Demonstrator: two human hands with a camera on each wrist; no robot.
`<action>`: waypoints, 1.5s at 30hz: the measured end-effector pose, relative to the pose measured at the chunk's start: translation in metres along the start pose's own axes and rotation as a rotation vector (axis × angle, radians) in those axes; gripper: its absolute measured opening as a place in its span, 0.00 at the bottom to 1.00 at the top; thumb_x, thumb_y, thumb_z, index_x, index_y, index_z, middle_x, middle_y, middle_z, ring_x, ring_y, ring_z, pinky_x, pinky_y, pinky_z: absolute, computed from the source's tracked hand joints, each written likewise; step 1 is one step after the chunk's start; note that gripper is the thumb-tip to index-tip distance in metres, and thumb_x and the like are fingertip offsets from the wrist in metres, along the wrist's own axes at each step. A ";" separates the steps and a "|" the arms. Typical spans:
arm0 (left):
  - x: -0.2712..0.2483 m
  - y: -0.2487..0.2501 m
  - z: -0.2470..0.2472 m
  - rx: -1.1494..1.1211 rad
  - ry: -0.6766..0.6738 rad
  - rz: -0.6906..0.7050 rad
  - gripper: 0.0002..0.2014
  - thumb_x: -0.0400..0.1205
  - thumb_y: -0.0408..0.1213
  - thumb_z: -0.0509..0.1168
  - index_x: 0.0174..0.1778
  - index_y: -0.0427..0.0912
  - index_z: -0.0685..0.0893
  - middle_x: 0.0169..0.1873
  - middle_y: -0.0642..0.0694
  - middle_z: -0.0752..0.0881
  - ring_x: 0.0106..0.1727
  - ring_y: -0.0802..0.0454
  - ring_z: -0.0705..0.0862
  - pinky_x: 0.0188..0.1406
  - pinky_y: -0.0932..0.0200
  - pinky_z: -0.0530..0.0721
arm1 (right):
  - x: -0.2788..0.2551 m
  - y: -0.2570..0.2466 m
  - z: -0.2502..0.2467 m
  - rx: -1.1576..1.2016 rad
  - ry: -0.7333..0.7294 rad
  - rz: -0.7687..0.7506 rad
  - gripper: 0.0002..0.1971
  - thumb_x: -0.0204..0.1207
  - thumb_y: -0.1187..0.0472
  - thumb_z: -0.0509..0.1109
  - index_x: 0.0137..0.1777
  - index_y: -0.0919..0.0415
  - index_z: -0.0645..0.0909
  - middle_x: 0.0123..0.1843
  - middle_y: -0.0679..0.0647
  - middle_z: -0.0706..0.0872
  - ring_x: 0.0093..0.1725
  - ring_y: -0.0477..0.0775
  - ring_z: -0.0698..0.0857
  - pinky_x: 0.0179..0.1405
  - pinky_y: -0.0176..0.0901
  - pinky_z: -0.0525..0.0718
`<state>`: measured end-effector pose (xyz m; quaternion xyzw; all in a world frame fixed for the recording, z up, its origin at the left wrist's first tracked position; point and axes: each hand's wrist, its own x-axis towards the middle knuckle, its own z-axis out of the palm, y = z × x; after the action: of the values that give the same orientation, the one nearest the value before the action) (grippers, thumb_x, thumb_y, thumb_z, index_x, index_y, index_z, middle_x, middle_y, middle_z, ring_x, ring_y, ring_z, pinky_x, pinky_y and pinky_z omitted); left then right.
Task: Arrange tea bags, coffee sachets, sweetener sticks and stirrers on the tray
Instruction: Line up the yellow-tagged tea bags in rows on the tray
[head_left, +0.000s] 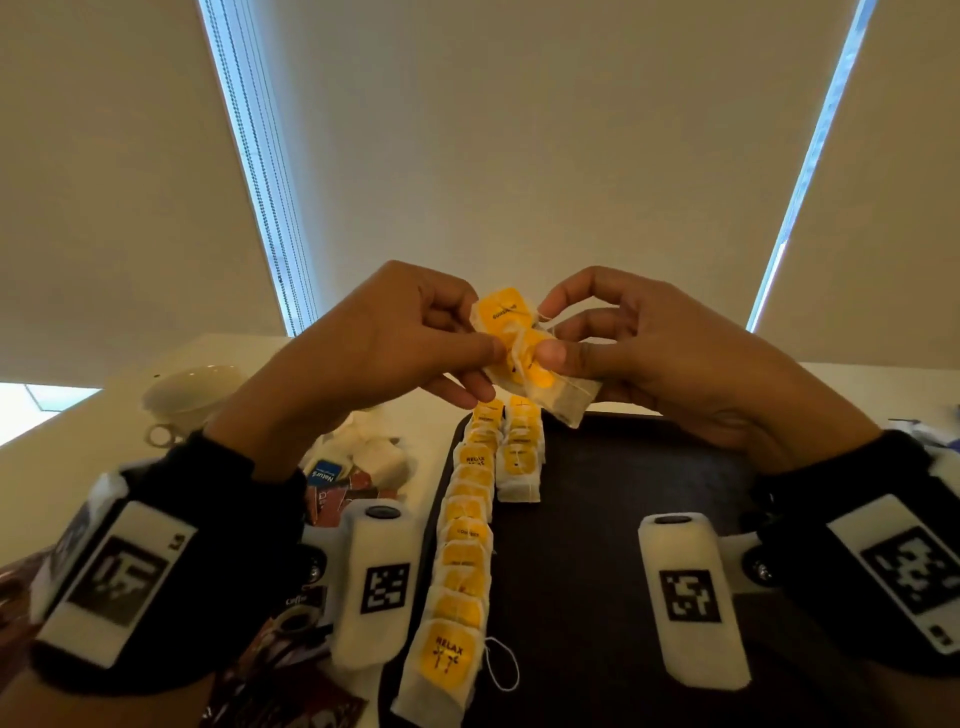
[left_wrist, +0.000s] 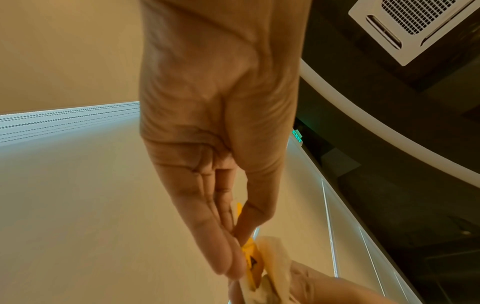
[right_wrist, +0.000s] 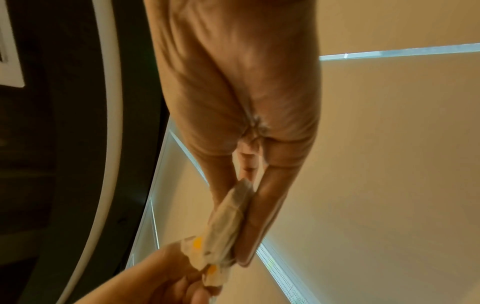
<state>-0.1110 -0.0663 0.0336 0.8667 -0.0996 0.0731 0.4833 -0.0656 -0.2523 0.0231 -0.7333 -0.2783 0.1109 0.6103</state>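
Both hands are raised above the far edge of the dark tray (head_left: 623, 493), pinching a small bunch of tea bags (head_left: 524, 353) with yellow tags between them. My left hand (head_left: 395, 343) pinches the bunch from the left, my right hand (head_left: 639, 348) from the right, thumb on a yellow tag. In the left wrist view the tea bags (left_wrist: 262, 267) sit at my left fingertips (left_wrist: 228, 265); in the right wrist view the tea bags (right_wrist: 223, 228) lie along my right fingers (right_wrist: 262, 216). On the tray, a long row of tea bags (head_left: 462, 551) runs along its left side, with a shorter row (head_left: 522, 452) beside it.
A white cup (head_left: 187, 400) stands on the table at the far left. A pile of loose tea bags and sachets (head_left: 358, 467) lies left of the tray, and brown coffee sachets (head_left: 291, 629) lie nearer, at the lower left. Window blinds fill the background.
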 end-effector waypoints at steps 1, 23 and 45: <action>0.000 -0.001 0.000 0.002 0.008 -0.008 0.04 0.77 0.30 0.69 0.44 0.33 0.86 0.32 0.41 0.90 0.34 0.51 0.90 0.35 0.61 0.89 | 0.000 0.000 0.000 -0.024 0.017 0.001 0.14 0.67 0.65 0.75 0.52 0.56 0.81 0.45 0.58 0.88 0.42 0.53 0.90 0.35 0.39 0.87; -0.005 -0.007 -0.035 -0.111 0.273 -0.135 0.08 0.79 0.27 0.67 0.50 0.25 0.83 0.39 0.33 0.88 0.31 0.54 0.89 0.30 0.66 0.87 | -0.006 0.025 0.001 -0.629 0.060 0.417 0.03 0.71 0.65 0.75 0.43 0.57 0.85 0.40 0.56 0.87 0.36 0.48 0.86 0.37 0.39 0.85; -0.008 -0.010 -0.047 -0.079 0.285 -0.093 0.03 0.79 0.33 0.68 0.42 0.37 0.85 0.33 0.43 0.89 0.32 0.55 0.90 0.31 0.66 0.87 | 0.048 0.060 0.032 -0.709 -0.072 0.749 0.05 0.77 0.68 0.70 0.51 0.67 0.82 0.38 0.55 0.87 0.34 0.46 0.86 0.35 0.39 0.82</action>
<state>-0.1177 -0.0196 0.0480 0.8314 0.0077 0.1689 0.5293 -0.0258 -0.2052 -0.0335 -0.9403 -0.0379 0.2455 0.2326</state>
